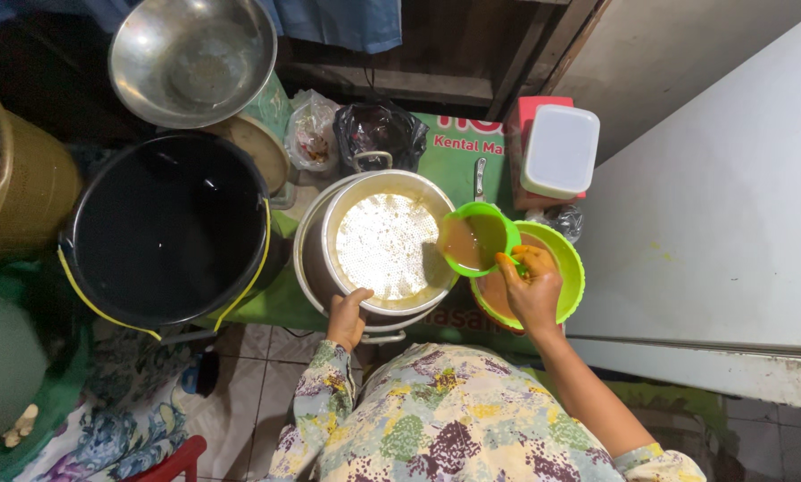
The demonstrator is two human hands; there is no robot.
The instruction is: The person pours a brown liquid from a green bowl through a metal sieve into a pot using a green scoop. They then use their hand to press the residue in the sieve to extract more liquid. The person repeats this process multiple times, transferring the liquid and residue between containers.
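My right hand grips the handle of a small green scoop filled with brown liquid. The scoop is tilted at the rim of a metal pot that has a perforated strainer inside. Under my right hand stands a green bowl holding more brown liquid. My left hand rests on the near rim of the metal pot, steadying it.
A large black bucket with yellow trim stands left of the pot. A steel basin sits behind it, a woven basket at far left. A white lidded box and plastic bags lie behind. A white surface fills the right.
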